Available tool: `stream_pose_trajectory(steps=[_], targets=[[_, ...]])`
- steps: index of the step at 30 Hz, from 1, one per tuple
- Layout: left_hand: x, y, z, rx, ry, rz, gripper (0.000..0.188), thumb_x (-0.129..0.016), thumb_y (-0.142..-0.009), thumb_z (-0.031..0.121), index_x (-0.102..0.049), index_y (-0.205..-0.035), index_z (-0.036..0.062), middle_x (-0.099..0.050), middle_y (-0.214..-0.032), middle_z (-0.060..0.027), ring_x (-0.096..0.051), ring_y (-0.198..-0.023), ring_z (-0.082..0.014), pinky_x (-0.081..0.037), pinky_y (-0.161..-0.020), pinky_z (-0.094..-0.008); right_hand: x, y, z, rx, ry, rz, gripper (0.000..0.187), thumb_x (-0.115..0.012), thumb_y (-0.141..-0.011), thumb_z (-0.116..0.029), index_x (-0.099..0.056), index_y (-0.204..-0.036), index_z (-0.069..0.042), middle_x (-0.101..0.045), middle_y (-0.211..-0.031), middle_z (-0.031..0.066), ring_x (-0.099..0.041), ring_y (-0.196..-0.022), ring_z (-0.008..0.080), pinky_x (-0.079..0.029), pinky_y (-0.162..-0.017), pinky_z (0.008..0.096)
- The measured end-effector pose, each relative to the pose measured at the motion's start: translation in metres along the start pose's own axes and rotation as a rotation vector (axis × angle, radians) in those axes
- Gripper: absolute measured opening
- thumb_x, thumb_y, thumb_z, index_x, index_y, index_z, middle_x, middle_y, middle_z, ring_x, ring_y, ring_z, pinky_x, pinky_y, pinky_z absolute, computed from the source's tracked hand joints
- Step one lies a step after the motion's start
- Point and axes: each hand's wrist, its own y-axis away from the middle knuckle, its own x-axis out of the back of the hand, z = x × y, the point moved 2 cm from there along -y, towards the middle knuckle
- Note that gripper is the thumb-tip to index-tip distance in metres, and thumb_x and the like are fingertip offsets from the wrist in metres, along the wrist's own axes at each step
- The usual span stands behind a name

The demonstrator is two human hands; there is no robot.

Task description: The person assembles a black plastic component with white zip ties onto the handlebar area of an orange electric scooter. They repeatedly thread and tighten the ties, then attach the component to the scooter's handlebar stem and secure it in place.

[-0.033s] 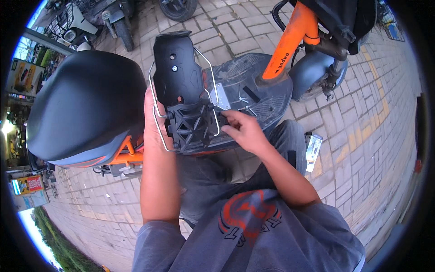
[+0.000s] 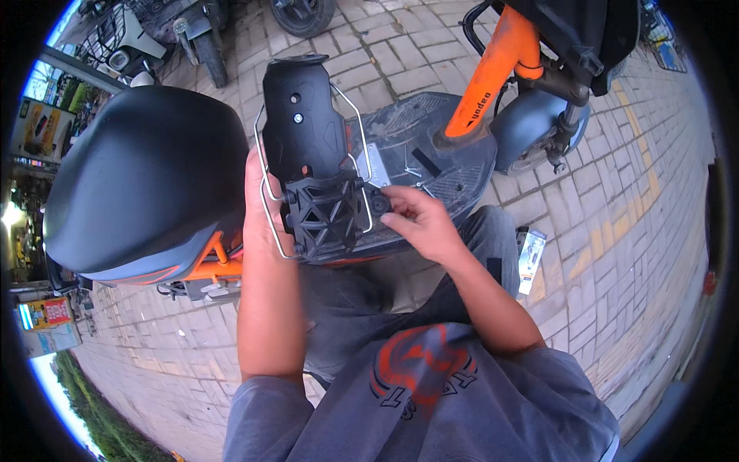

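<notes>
While the black scooter seat (image 2: 146,177) sits at nine o'clock, the left hand (image 2: 257,196) supports the black wire-sided holder (image 2: 304,146) near eleven o'clock, its fingers hidden behind, so their grip cannot be told. At the holder's four o'clock is a round black knob (image 2: 380,203), apparently pinched between thumb and forefinger of the right hand (image 2: 419,223); whether it joins the holder is unclear. The step in hand looks like working the knob at the holder's side; the next move would call for steady support and careful alignment.
</notes>
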Motion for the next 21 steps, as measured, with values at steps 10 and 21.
stream_pose_trajectory(steps=[10, 21], targets=[[-0.005, -0.008, -0.004, 0.028, -0.417, 0.159, 0.019, -0.052, -0.103, 0.022, -0.058, -0.103, 0.0044, -0.063, -0.083, -0.0014, -0.059, -0.07, -0.0082, -0.05, -0.064, -0.0224, 0.03, 0.019, -0.071, 0.294, -0.333, 0.041, 0.046, -0.066, -0.088, 0.007, -0.053, -0.132, 0.002, -0.062, -0.114, 0.0082, -0.059, -0.104, 0.0133, -0.049, -0.09, 0.0284], [0.004, 0.001, -0.055, -0.129, -2.103, -0.365, 0.018, -0.059, -0.092, 0.017, -0.051, -0.097, 0.0017, -0.066, -0.09, -0.0226, -0.063, -0.084, -0.0444, -0.048, -0.073, -0.0531, 0.043, -0.003, -0.077, 0.446, 0.316, 0.194, 0.029, -0.068, -0.083, 0.004, -0.064, -0.111, 0.002, -0.063, -0.102, 0.012, -0.064, -0.093, 0.0241, -0.051, -0.083, 0.0335]])
